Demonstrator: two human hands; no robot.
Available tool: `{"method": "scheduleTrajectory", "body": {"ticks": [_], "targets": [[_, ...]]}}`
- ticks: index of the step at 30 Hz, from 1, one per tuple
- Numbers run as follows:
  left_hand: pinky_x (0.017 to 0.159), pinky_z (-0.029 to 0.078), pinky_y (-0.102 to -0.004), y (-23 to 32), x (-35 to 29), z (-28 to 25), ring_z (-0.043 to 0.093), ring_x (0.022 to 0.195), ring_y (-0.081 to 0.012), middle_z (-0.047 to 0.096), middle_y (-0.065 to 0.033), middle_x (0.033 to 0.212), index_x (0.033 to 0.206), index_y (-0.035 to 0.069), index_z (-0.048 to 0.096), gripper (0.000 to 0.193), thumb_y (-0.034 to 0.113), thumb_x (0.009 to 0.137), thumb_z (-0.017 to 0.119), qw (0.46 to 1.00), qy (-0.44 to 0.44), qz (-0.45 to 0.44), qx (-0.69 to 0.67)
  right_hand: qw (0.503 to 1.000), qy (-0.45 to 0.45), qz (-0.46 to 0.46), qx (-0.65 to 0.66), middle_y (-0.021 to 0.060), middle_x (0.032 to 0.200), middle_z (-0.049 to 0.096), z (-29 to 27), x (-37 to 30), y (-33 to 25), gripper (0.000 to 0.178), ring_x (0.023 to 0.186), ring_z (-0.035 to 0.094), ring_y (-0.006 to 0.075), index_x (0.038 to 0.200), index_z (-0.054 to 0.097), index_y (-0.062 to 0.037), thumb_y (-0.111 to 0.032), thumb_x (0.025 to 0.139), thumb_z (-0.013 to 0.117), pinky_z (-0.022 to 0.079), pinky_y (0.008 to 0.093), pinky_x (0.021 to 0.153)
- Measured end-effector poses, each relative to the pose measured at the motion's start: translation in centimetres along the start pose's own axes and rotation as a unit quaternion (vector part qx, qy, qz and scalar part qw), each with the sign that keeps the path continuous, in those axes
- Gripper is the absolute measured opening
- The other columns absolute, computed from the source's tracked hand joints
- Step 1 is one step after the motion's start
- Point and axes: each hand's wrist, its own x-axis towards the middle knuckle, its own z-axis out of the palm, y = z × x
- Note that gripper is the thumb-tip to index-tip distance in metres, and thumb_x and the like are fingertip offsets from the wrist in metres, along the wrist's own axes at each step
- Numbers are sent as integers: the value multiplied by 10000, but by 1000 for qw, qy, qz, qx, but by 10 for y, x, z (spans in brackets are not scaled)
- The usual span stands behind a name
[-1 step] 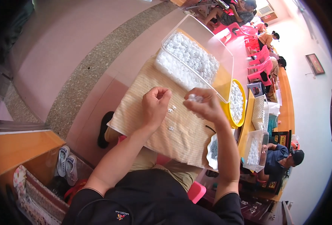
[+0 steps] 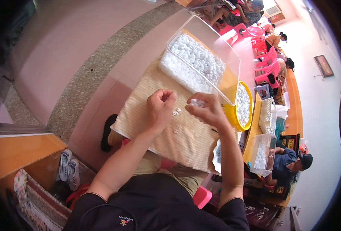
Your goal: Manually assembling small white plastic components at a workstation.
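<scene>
Head view: the right hand (image 2: 209, 109), curled around white pieces (image 2: 196, 102), had shifted slightly nearer the left hand (image 2: 162, 109), pinched closed, contents hidden; loose pieces (image 2: 175, 113) lay between them.

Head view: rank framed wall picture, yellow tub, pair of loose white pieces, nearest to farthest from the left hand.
1. Pair of loose white pieces: on the cloth, just right of the left hand.
2. Yellow tub: farther right, past the right hand.
3. Framed wall picture: far right.
</scene>
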Motion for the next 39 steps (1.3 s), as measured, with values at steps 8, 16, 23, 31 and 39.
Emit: {"method": "scheduleTrajectory", "body": {"ticks": [8,16,23,31,39], "targets": [[653,497,-290,4,-2,0,612,694,-133,668,-82,767,873,-36,640,177,139,849,660,999,-12,-28,-14,958,121,-138,-220,143,878,651,36,8,65,208,774,640,306,912,675,-31,-190,781,702,502,370,694],[667,504,-295,-7,2,-1,630,707,-157,671,-94,779,873,-35,648,189,148,830,671,1000,-11,1,15,930,118,-110,-329,123,1007,642,53,-6,55,284,831,640,348,986,666,-81,-316,826,665,503,435,714],[666,504,-294,-7,3,0,630,710,-156,671,-92,777,859,-33,652,180,143,828,666,1000,-22,8,12,916,135,-138,-351,112,1067,628,58,-19,51,285,901,631,341,1045,662,-104,-292,831,672,502,426,754],[636,496,-297,-9,4,-1,616,679,-148,661,-84,754,851,-29,646,183,152,825,663,1000,-20,2,18,904,155,-161,-364,115,1165,613,57,-38,47,327,958,635,332,1096,657,-92,-266,822,696,513,404,799],[632,501,-294,-5,2,0,622,665,-145,664,-78,743,843,-18,644,173,153,824,664,998,-38,18,41,936,185,-137,-268,133,1144,634,39,-52,51,315,975,642,314,1064,681,-68,-182,776,739,516,372,811]]}}
